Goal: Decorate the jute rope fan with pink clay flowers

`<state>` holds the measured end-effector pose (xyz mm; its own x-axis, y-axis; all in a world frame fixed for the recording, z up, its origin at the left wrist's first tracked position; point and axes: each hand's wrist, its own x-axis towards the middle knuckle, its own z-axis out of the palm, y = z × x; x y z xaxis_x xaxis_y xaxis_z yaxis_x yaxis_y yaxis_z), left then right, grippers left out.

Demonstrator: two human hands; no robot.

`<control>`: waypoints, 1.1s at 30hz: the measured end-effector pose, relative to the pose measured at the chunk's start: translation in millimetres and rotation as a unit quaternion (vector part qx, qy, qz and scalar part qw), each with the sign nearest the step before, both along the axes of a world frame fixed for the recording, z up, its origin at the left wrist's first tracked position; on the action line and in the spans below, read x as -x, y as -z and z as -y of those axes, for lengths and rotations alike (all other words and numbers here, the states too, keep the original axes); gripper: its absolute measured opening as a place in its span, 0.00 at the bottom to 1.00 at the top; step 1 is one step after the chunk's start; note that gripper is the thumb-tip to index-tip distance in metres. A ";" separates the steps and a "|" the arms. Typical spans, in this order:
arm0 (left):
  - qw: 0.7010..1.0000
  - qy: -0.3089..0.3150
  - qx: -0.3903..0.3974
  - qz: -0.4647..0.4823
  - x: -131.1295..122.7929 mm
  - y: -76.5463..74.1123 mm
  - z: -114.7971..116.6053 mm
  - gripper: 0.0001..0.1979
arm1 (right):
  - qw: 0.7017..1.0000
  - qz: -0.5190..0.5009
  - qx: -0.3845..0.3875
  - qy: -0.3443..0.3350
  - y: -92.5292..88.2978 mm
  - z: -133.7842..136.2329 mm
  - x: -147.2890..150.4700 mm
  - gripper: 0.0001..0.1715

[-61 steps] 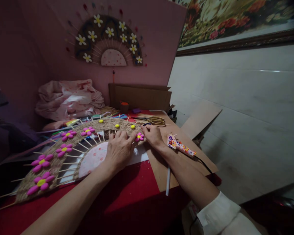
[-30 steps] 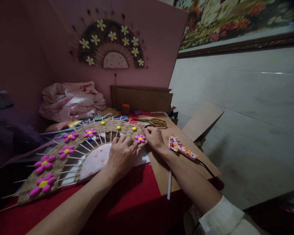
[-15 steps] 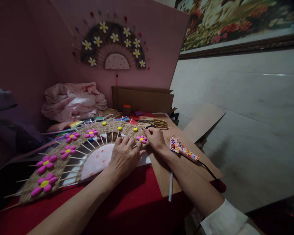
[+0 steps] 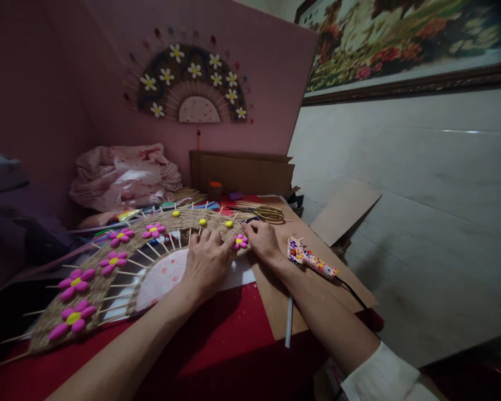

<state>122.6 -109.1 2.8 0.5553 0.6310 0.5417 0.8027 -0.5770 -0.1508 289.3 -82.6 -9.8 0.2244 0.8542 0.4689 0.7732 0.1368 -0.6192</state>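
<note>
A fan-shaped craft piece wrapped in twine (image 4: 140, 236) lies on the red tablecloth, with thin sticks poking out and pink flowers with yellow centres on its band. My left hand (image 4: 209, 262) lies over its inner edge, fingers curled down onto it. Just beyond those fingertips sits a small pink flower (image 4: 240, 241). At the right end of the band, my right hand (image 4: 261, 239) is closed with thumb and fingers together; whatever they pinch is hidden. Three yellow dots, one of them a yellow dot (image 4: 229, 224) near my right hand, have no petals around them.
A flower-patterned glue gun (image 4: 313, 260) rests on a brown board (image 4: 346, 284), its cord trailing right. Nearby lie a clear glue stick (image 4: 289, 323) and gold-handled scissors (image 4: 269, 214). Behind are pink cloth (image 4: 125, 175), cardboard (image 4: 246, 172) and a finished fan (image 4: 194, 83) on the wall.
The view has tilted and shifted slightly. My left hand has moved very little, still over the fan's inner edge. My right hand stays closed at the fan's right end.
</note>
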 end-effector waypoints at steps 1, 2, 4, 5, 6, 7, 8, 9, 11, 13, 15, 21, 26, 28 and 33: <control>1.000 0.000 -0.003 -0.003 0.1 0.1 0.4 0.16 | 1.000 0.003 0.001 0.001 -0.3 0.1 0.1 0.21; 1.000 0.001 -0.006 -0.007 0.3 0.0 1.1 0.16 | 1.000 0.006 0.003 0.001 -0.5 0.1 0.1 0.21; 1.000 0.002 -0.012 -0.011 0.6 -0.5 2.9 0.16 | 1.000 0.014 0.008 0.004 -0.8 -0.2 0.2 0.21; 1.000 0.002 -0.015 -0.011 0.8 -0.9 3.7 0.16 | 1.000 0.019 0.011 0.007 -1.0 -0.3 0.2 0.21; 1.000 0.002 -0.017 -0.009 1.0 -1.2 4.4 0.16 | 1.000 0.024 0.015 0.009 -1.3 -0.3 0.3 0.21; 1.000 0.003 -0.019 -0.004 1.4 -1.3 4.6 0.17 | 0.999 0.029 0.020 0.012 -1.6 -0.1 0.4 0.21; 1.000 0.002 -0.021 0.004 2.0 -1.4 4.4 0.18 | 0.999 0.036 0.026 0.016 -2.0 0.3 0.5 0.22; 1.000 0.002 -0.023 0.017 2.9 -1.3 3.6 0.19 | 0.998 0.043 0.031 0.020 -2.6 1.0 0.6 0.22; 0.997 0.004 -0.022 0.068 6.0 -1.0 0.1 0.21 | 0.997 0.059 0.043 0.034 -4.4 3.0 0.6 0.23; 0.986 0.013 -0.010 0.164 10.7 -1.2 -5.3 0.20 | 0.994 0.076 0.053 0.055 -7.0 5.4 0.0 0.25; 0.960 0.036 0.001 0.278 16.5 -2.8 -10.9 0.18 | 0.991 0.093 0.057 0.082 -10.2 7.3 -1.5 0.25; 0.892 0.076 0.086 0.437 30.7 -11.7 -16.0 0.11 | 0.992 0.092 -0.057 0.069 -15.1 6.5 -7.8 0.22; 0.892 0.078 0.083 0.437 32.5 -10.0 -17.3 0.10 | 0.979 0.010 -0.161 -0.125 -13.7 6.7 -9.5 0.19; 0.908 0.080 0.071 0.405 31.9 -8.4 -17.0 0.09 | 0.971 0.004 -0.160 -0.177 -14.4 7.1 -9.9 0.14; 0.958 0.070 0.024 0.277 29.3 -4.5 -13.4 0.07 | 0.973 -0.021 -0.106 -0.203 -13.5 4.5 -9.3 0.04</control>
<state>93.3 -95.8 7.3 0.2722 0.6027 0.7501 0.6666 -0.6803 0.3047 298.6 -87.1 3.7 -0.0876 0.7619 0.6418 0.6035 0.5531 -0.5743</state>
